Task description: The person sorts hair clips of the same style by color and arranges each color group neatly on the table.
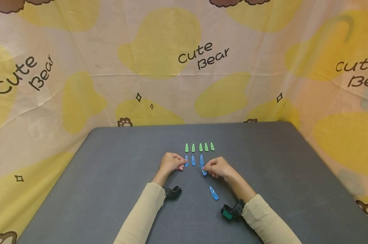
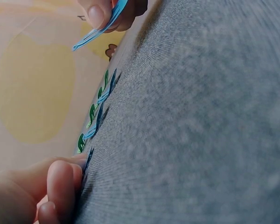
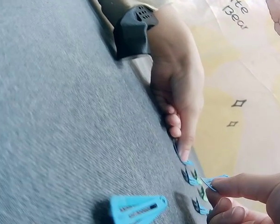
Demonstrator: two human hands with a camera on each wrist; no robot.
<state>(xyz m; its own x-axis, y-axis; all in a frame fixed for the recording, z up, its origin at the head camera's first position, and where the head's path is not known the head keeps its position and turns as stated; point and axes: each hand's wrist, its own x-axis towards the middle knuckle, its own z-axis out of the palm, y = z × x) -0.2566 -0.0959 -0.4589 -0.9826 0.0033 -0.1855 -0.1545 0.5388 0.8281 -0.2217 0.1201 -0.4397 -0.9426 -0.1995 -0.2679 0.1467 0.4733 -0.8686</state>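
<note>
At the left end of a row of blue snap hair clips, my left hand [image 1: 172, 162] has its fingertips on a blue hair clip [image 1: 186, 160] lying on the table; the fingers partly cover it. To the right, my right hand [image 1: 219, 167] pinches another blue hair clip [image 2: 99, 31] between thumb and index finger, raised off the cloth in the left wrist view. Between the hands lie a second blue clip [image 1: 193, 160] and a third [image 1: 201, 158]. Nearer the body is a loose, slanted blue clip [image 3: 137, 208]. Behind the blue row stands a line of several green hair clips [image 1: 200, 147].
The clips lie on a dark grey table [image 1: 116, 162]. A patterned yellow and cream cloth [image 1: 159, 44] hangs behind and beside it. Black bands are worn at the left wrist [image 1: 173, 192] and right wrist [image 1: 232, 209], both close above the tabletop.
</note>
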